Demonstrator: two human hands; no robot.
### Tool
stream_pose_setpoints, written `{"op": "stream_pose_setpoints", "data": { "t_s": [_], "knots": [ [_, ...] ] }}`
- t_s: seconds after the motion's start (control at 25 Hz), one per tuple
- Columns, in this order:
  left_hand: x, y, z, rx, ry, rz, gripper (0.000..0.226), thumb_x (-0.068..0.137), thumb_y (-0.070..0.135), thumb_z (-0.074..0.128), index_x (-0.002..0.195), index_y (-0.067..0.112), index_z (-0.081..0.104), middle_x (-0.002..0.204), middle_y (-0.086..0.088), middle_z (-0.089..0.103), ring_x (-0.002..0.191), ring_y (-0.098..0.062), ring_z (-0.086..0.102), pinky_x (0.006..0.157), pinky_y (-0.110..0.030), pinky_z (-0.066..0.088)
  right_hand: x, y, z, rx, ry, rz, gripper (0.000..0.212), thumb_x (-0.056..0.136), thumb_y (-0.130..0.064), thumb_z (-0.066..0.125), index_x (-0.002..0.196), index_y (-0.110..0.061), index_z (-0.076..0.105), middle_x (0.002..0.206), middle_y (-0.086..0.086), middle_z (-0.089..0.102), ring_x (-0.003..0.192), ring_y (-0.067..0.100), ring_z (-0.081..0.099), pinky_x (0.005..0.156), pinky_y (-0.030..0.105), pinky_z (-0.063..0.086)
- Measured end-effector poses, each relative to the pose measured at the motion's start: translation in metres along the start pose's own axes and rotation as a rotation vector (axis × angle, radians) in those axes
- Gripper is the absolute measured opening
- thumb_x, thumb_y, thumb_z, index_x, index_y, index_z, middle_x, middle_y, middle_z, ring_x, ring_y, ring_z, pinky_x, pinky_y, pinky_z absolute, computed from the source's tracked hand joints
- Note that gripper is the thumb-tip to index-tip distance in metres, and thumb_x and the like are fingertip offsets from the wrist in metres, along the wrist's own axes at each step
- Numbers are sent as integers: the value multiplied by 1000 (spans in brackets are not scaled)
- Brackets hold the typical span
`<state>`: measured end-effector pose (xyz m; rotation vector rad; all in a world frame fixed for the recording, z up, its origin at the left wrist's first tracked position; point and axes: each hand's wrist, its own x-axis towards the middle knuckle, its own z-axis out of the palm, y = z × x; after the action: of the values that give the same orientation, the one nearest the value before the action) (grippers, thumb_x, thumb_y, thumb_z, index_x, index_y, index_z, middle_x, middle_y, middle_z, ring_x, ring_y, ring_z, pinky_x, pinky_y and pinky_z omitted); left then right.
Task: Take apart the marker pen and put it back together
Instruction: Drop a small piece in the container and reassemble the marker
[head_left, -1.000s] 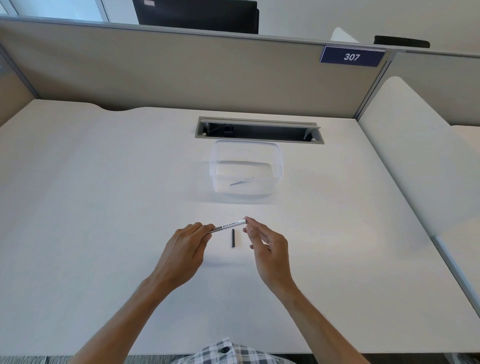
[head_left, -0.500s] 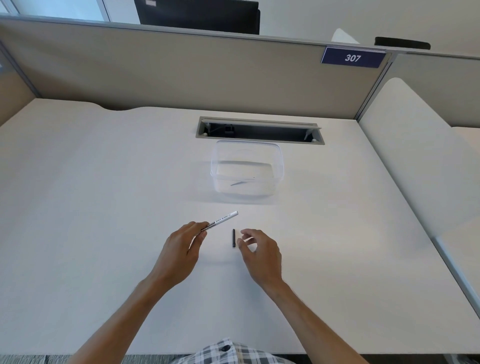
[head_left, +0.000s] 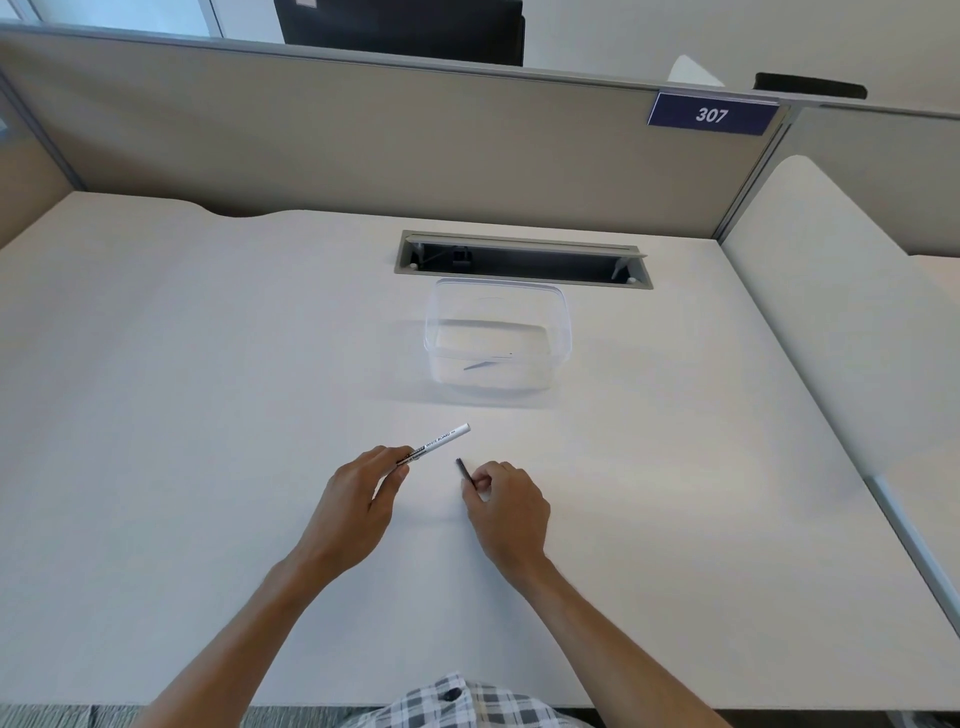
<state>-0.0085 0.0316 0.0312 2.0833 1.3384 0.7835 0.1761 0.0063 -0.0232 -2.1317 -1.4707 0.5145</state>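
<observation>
My left hand (head_left: 358, 493) grips the white marker body (head_left: 441, 439) at its near end, so the barrel slants up and to the right above the desk. The small black marker part (head_left: 462, 469) lies just right of it, and my right hand (head_left: 506, 501) pinches its near end between thumb and fingers. The far end of the black part sticks out past my fingertips. The two pieces are apart, with a short gap between them.
A clear plastic container (head_left: 498, 340) stands behind the hands on the white desk (head_left: 208, 415), with a thin pale piece inside. Behind it is an open cable slot (head_left: 522, 260). A beige partition (head_left: 363, 140) walls the back, and a lower desk wing (head_left: 831, 312) lies to the right.
My right hand let go of the marker's far end, dropped to the desk and took hold of the black part. The left hand kept the marker body and tilted it.
</observation>
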Motion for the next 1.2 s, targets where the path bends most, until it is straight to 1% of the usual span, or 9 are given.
{"op": "stream_pose_setpoints", "data": {
  "t_s": [0.12, 0.24, 0.32, 0.4, 0.52, 0.68, 0.84, 1.04, 1.2],
  "knots": [
    [-1, -1, 0, 1, -4, 2, 21, 98, 14, 49, 112, 17, 64, 85, 12, 61, 79, -8, 57, 71, -26, 46, -1, 0, -3, 27, -7, 22, 14, 90, -36, 57, 86, -25, 66, 86, -13, 68, 85, 11, 61, 66, 30, 44],
    [-1, -2, 0, 13, -7, 10, 21, 98, 15, 49, 112, 18, 64, 82, 11, 59, 76, -9, 55, 68, -30, 46, -1, 4, -13, 160, -5, 70, 12, 89, -36, 60, 84, -27, 67, 79, -14, 68, 78, 8, 63, 65, 27, 43],
    [-1, -3, -1, 17, -5, 11, 21, 98, 15, 49, 112, 19, 64, 82, 12, 59, 76, -9, 55, 68, -31, 46, -1, 7, -22, 280, 8, 81, 11, 90, -35, 64, 84, -27, 68, 77, -15, 70, 73, 2, 65, 63, 24, 44],
    [-1, -2, -1, 23, -7, 11, 21, 98, 15, 49, 112, 19, 64, 82, 13, 59, 76, -10, 55, 68, -33, 47, -1, 11, -33, 408, 27, 67, 10, 91, -30, 66, 85, -23, 69, 78, -13, 73, 76, 0, 67, 63, 21, 44],
    [0, 0, -1, 27, -9, 14, 21, 98, 15, 49, 113, 19, 64, 80, 14, 58, 75, -10, 55, 68, -35, 47, -1, 14, -47, 571, 62, 47, 6, 92, -20, 68, 86, -19, 71, 80, -8, 75, 82, 4, 70, 66, 19, 47],
    [2, 4, -2, 25, -13, 10, 21, 99, 16, 48, 113, 19, 64, 79, 11, 57, 75, -13, 54, 68, -39, 48, -1, 15, -65, 736, 111, 61, 10, 91, -13, 69, 86, -21, 73, 80, -13, 75, 80, 4, 69, 67, 13, 49],
    [4, 9, -3, 41, -26, 15, 21, 99, 17, 47, 112, 20, 63, 78, 9, 57, 74, -15, 54, 66, -40, 48, -2, 15, -77, 776, 115, 37, 15, 92, -12, 69, 87, -25, 74, 82, -19, 74, 80, -1, 66, 60, 8, 43],
    [8, 18, -1, 99, -35, 47, 21, 99, 18, 47, 113, 22, 62, 75, 12, 52, 72, -12, 51, 62, -34, 45, -2, 15, -85, 779, 123, -3, 15, 92, -10, 69, 91, -24, 75, 84, -19, 73, 84, 0, 65, 53, 12, 39],
    [9, 23, 2, 101, -43, 63, 21, 99, 19, 47, 114, 21, 62, 76, 10, 53, 72, -15, 52, 63, -38, 48, -1, 18, -93, 757, 126, -22, 14, 92, -13, 69, 93, -25, 75, 86, -20, 72, 79, 3, 64, 54, 15, 37]
  ]
}}
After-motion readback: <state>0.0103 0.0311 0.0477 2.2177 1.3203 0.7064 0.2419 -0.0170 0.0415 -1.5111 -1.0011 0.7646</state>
